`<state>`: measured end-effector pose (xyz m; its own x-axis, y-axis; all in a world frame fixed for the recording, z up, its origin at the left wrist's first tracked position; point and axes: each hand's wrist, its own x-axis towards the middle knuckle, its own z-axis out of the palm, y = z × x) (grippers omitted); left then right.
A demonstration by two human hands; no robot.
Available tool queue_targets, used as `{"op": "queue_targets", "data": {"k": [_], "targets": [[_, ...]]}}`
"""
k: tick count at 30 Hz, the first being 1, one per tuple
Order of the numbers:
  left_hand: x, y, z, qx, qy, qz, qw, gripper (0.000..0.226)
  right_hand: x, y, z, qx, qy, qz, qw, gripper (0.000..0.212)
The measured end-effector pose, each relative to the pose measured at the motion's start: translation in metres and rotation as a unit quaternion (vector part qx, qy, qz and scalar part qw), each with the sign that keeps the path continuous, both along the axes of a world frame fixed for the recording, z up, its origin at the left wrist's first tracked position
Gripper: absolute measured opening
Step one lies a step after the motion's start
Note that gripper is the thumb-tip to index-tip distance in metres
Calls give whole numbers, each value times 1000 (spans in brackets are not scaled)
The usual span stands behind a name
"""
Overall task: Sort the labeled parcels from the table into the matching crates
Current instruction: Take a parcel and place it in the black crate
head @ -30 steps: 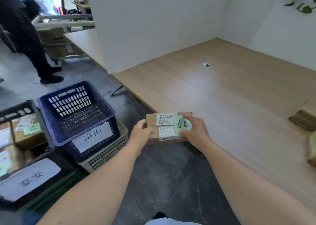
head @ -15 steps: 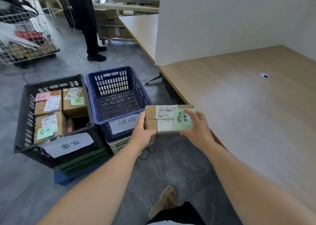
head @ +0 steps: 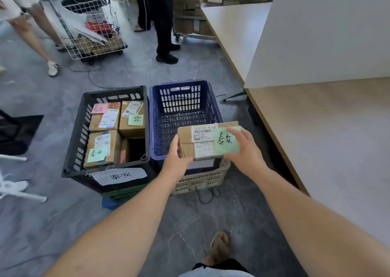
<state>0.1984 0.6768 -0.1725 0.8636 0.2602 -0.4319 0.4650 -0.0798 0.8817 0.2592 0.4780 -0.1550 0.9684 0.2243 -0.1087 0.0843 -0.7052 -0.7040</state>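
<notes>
You hold the parcel in the air over the near rim of the blue crate, off the table, which lies to your right. Your left hand grips its left short end, fingers curled under and thumb up the side. Your right hand clamps the right end, thumb pressed on the green note. That note carries the same two characters as the sign on the black crate, so by my reading the parcel belongs there and not in the crate beneath it. The black crate stands just beside the blue one, to your left, which makes the left hand the nearer and the leading one. The parcel's long axis runs across you, left to right. The one open gap among the boxes in the black crate is at its near right corner, close to the shared wall, and it looks narrow across and longer going away from you. I judge you will need to carry the parcel left over that wall and turn it before lowering, or it may catch on the neighbouring boxes
</notes>
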Motion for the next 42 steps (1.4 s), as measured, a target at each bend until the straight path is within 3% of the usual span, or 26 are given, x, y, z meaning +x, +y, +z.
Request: {"op": "queue_targets", "data": {"k": [6,9,12,19,29,33,39,42], "targets": [[21,42,-6,29,20,66,997,86,51,53,-12,1,31,69,997,85],[29,66,-10,40,26,93,995,87,69,83,-18,25,40,97,994,95],[34,95,-16,50,34,105,993,87,83,116,-24,-14,50,109,993,108],[51,188,-33,49,73,73,993,88,105,208,-36,-76,58,132,987,112],[76,314,-75,68,147,41,986,84,125,330,-80,-99,139,132,976,109],[82,344,-98,44,169,57,983,87,128,360,-105,-106,184,133,968,97],[107,374,-133,6,168,106,980,95,125,390,-132,-89,209,71,971,39],[114,379,-151,-14,163,140,977,93,122,395,-147,-88,221,63,969,29]]}}
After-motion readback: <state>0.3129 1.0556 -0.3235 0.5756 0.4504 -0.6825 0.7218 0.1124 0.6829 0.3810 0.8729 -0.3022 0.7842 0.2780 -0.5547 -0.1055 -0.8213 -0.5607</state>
